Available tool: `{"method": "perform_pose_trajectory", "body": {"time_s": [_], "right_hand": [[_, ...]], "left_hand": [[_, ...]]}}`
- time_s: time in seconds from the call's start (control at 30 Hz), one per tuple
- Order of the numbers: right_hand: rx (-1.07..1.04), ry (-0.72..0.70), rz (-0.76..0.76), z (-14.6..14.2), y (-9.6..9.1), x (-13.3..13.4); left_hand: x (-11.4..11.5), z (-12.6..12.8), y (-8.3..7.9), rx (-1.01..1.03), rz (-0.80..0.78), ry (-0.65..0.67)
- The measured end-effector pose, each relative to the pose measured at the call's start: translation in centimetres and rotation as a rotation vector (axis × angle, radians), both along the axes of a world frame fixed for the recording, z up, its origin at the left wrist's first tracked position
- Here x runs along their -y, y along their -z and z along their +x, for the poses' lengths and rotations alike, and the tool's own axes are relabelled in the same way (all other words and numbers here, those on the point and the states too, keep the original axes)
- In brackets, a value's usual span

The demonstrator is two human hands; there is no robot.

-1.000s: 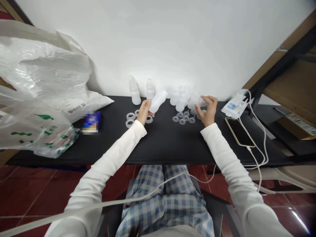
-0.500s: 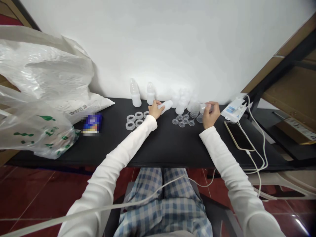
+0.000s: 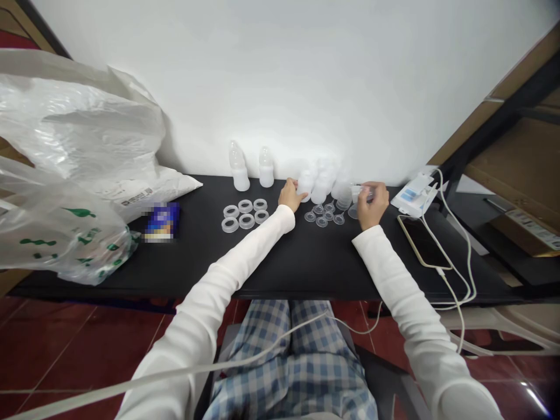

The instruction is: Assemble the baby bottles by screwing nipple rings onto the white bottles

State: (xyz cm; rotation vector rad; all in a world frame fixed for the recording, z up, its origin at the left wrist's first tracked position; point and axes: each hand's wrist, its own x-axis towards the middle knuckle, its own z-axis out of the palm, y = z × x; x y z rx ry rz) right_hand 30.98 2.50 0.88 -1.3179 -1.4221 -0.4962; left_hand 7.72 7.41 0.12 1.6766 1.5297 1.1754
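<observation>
My left hand [image 3: 290, 195] has its fingers closed round a small white bottle [image 3: 305, 183], which stands upright at the left of a cluster of similar white bottles [image 3: 324, 169]. In my right hand [image 3: 375, 204] is a clear plastic cap [image 3: 357, 191], held just above the table and partly hidden by the fingers. Between the hands lie several clear nipples [image 3: 322, 221]. Clear caps [image 3: 343, 199] stand beside them. Left of my left hand, white screw rings [image 3: 246, 220] lie in two rows. Behind them stand two capped baby bottles [image 3: 240, 175].
A large plastic bag [image 3: 79, 134] and a blue packet [image 3: 164, 221] occupy the left of the black table [image 3: 301, 262]. On the right are a phone [image 3: 424, 242] with a charging cable and a white power strip [image 3: 413, 195]. A white wall rises behind.
My left hand has moved right, and the white bottle in it went from tilted to upright next to the cluster. The right hand with its cap has hardly moved.
</observation>
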Motion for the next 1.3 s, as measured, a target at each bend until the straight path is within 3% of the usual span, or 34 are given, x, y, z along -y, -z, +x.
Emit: {"method": "perform_pose_trajectory", "body": {"time_s": [0.23,0.4,0.47,0.63,0.77,0.9,1.1,1.2,1.3], "right_hand": [[0.099,0.015,-0.081,0.0,0.1,0.0],[0.127,-0.074,-0.074,-1.0,0.0,0.3],[0.105,-0.154,-0.075,-2.4,0.0,0.7],[-0.138,-0.370,-0.172,-8.2,0.0,1.5],[-0.376,-0.416,-0.245,-12.0,-0.1,1.4],[-0.452,-0.415,-0.296,-13.6,-0.2,1.3],[-0.238,-0.379,-0.272,-13.4,0.3,2.0],[0.035,-0.399,-0.258,-12.6,0.7,1.5],[0.321,-0.487,-0.250,-11.5,0.5,0.8]], "left_hand": [[-0.5,1.8,-0.1,-0.027,-0.014,-0.005],[0.4,0.7,0.4,0.057,0.025,0.001],[1.7,-0.1,0.6,0.116,0.124,0.058],[5.9,-2.0,0.7,0.199,0.318,0.442],[7.1,-2.9,0.7,0.270,0.391,0.409],[7.0,-3.1,0.7,0.465,0.273,0.362],[7.8,-2.6,-0.2,0.787,0.124,0.350],[7.7,-3.1,-0.8,0.873,0.006,0.356],[6.8,-4.2,-1.3,0.827,-0.115,0.358]]}}
